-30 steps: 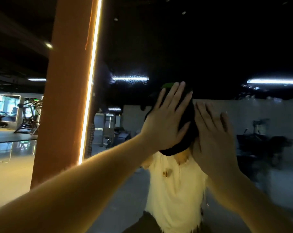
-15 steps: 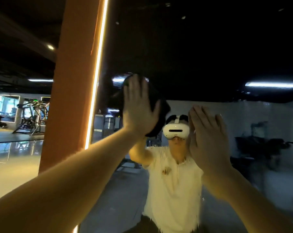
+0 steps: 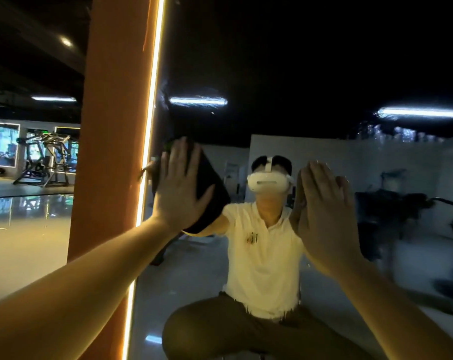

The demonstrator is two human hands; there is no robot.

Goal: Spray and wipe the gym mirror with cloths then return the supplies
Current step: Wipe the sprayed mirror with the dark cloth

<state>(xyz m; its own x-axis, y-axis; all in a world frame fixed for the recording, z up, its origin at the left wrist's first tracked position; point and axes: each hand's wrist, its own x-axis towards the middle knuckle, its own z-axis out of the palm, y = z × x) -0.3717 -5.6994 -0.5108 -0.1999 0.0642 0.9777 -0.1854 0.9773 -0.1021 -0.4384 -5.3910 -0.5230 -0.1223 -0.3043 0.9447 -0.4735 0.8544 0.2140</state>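
From the head camera, my left hand (image 3: 178,188) lies flat, fingers straight, pressing a dark cloth (image 3: 210,193) against the mirror (image 3: 324,74) near its left edge, just beside the glowing light strip (image 3: 152,126) on the orange pillar (image 3: 116,126). My right hand (image 3: 324,211) is flat too, fingers straight, on the glass; I cannot tell whether a cloth lies under it. In the reflection, the small emblem (image 3: 252,237) on my pale shirt is too blurred to read.

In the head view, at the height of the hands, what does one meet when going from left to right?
First the gym machine → orange pillar → light strip → left hand pressing the dark cloth on the mirror → reflected white headset → right hand.
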